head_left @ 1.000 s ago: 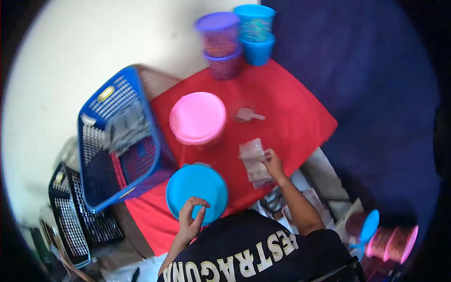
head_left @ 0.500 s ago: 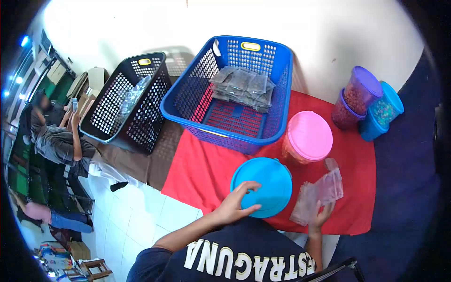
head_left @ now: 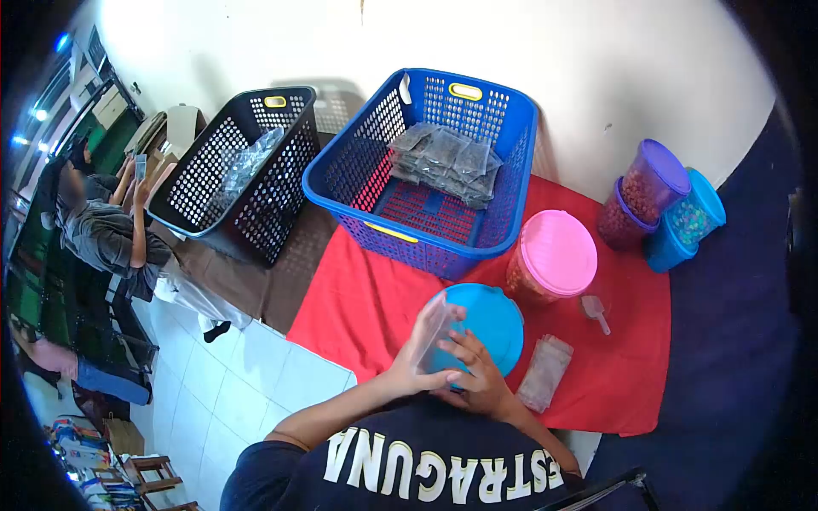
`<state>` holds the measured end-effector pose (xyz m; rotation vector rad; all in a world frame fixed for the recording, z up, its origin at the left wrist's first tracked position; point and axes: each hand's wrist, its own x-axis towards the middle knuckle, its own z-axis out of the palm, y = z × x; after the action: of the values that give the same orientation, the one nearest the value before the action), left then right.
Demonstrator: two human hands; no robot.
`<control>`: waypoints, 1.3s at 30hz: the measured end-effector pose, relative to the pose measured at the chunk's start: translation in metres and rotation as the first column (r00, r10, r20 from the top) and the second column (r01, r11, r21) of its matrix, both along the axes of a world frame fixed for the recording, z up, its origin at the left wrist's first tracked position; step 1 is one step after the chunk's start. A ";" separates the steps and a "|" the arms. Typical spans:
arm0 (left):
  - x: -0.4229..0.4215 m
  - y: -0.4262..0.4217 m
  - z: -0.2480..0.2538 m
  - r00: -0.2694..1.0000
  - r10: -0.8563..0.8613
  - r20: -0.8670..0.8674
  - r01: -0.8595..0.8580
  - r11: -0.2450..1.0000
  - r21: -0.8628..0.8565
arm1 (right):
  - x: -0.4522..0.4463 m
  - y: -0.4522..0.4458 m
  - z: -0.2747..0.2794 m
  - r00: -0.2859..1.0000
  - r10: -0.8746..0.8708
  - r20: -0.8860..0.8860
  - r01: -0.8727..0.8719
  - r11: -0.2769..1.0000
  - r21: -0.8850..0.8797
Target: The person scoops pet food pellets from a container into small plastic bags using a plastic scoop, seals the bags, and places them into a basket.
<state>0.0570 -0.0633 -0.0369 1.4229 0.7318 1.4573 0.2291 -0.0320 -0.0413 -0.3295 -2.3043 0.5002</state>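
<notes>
A clear plastic bag stands upright in my left hand, gripped between thumb and fingers. My right hand is beside it, fingers apart and curved toward the bag; whether they touch it I cannot tell. Both hands are over the near side of a round tub with a blue lid, which they partly cover. To the right, a stack of flat clear bags lies on the red cloth. A small clear scoop rests beyond the stack, near a pink-lidded tub.
A blue basket holds several filled packets. Left of it, a black basket contains clear plastic. Purple and blue tubs stand at the right edge. Another person holds a phone at far left.
My right hand has moved left from the bag stack to my left hand. A clear bag is now in my left hand, which was empty over the blue lid. The scoop is uncovered.
</notes>
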 end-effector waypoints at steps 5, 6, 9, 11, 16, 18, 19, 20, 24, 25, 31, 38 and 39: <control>-0.022 -0.001 0.019 0.850 0.448 -0.276 -0.433 0.894 0.117 | 0.005 -0.006 0.011 0.986 -0.150 -0.077 0.117 0.939 -0.325; -0.026 -0.003 0.029 0.754 0.533 -0.384 -0.474 0.846 0.242 | 0.006 -0.005 0.012 0.986 -0.149 -0.080 0.116 0.939 -0.324; -0.032 -0.013 0.043 0.577 0.655 -0.487 -0.465 0.754 0.464 | 0.008 0.000 0.022 0.960 -0.104 -0.260 -0.054 0.841 -0.538; -0.030 -0.014 0.046 0.548 0.696 -0.464 -0.468 0.715 0.520 | 0.007 -0.002 0.029 0.951 -0.078 -0.299 -0.155 0.714 -0.682; -0.014 -0.020 0.042 0.483 0.608 -0.630 -0.361 0.794 0.490 | -0.003 -0.010 0.051 0.984 -0.069 -0.162 -0.085 0.616 -0.783; -0.008 -0.021 0.037 0.475 0.549 -0.688 -0.314 0.836 0.450 | -0.004 -0.009 0.052 0.997 -0.047 -0.060 -0.018 0.621 -0.784; -0.006 -0.021 0.035 0.472 0.551 -0.688 -0.319 0.835 0.449 | -0.004 -0.008 0.044 1.000 -0.028 0.003 0.020 0.624 -0.781; -0.005 -0.021 0.034 0.488 0.517 -0.704 -0.315 0.856 0.411 | -0.003 -0.006 0.040 0.998 -0.009 0.065 0.057 0.629 -0.775; -0.008 -0.022 0.023 0.489 0.482 -0.727 -0.329 0.874 0.357 | 0.010 0.003 0.052 0.976 0.072 0.207 0.090 0.730 -0.677; -0.010 -0.021 0.022 0.511 0.469 -0.721 -0.349 0.879 0.324 | 0.015 0.002 0.061 0.998 0.033 -0.058 -0.066 0.621 -0.781; -0.012 -0.021 0.005 0.482 0.482 -0.732 -0.358 0.871 0.338 | 0.008 -0.042 0.136 0.350 0.223 -0.910 -0.714 -0.565 -0.413; -0.008 -0.015 0.009 0.459 0.430 -0.777 -0.326 0.896 0.303 | 0.007 -0.053 0.109 0.378 0.441 -0.814 -0.359 -0.740 -0.568; -0.009 -0.015 0.008 0.466 0.436 -0.770 -0.329 0.893 0.307 | 0.006 -0.053 0.115 0.385 0.447 -0.807 -0.355 -0.736 -0.577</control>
<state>0.0484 -0.0782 -0.0293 2.1724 1.6871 1.0665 0.2355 -0.0850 0.0738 0.5588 -0.8785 3.1706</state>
